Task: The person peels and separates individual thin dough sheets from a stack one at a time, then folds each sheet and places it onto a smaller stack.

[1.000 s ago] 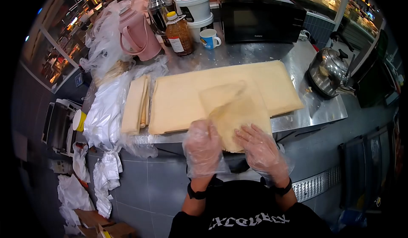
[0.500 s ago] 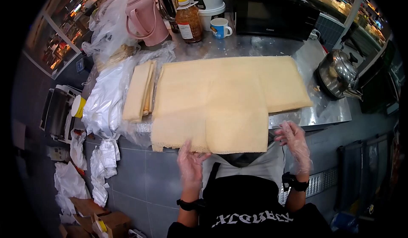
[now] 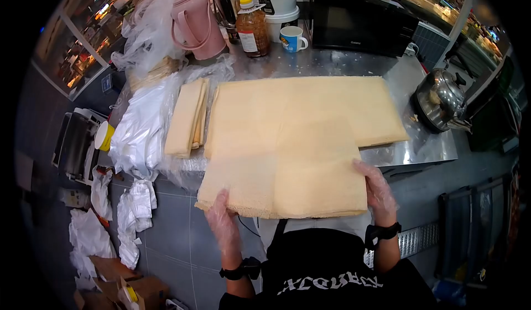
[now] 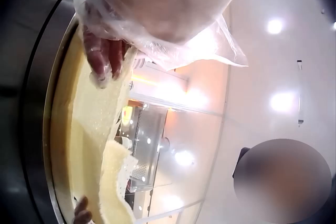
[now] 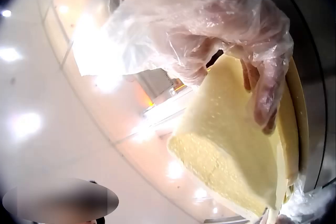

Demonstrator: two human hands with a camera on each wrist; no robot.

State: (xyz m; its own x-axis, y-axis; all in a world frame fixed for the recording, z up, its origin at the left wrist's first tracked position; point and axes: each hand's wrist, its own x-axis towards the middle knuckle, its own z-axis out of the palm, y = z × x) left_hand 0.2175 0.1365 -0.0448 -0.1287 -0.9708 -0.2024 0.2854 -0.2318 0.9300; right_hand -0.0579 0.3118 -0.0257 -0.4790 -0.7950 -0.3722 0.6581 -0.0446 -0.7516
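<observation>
A pale yellow, thin sheet (image 3: pixel 315 183), which looks like tofu skin, lies over a wide pile of similar sheets (image 3: pixel 365 105), its front part hanging past the table edge. My gloved left hand (image 3: pixel 224 224) pinches its front left corner, thumb on top. At the right edge my gloved right hand (image 3: pixel 379 191) holds it the same way, with the thumb above. Seen from below in the right wrist view, the right fingers (image 5: pixel 268 90) spread along the sheet's underside. Left fingers (image 4: pixel 97 58) show against the sheet in the left wrist view.
Folded sheets (image 3: pixel 188 119) lie left of the pile, beside white plastic bags (image 3: pixel 146 127). Behind stand a pink thermos jug (image 3: pixel 193 25), a brown bottle (image 3: pixel 253 30), a mug (image 3: pixel 293 39) and a black microwave (image 3: pixel 362 25). A steel kettle (image 3: pixel 441 100) sits at the right.
The sheet, earlier folded and rumpled under both hands, now lies spread flat. Both hands moved apart to its sides and now grip it; its front edge has come nearer my body.
</observation>
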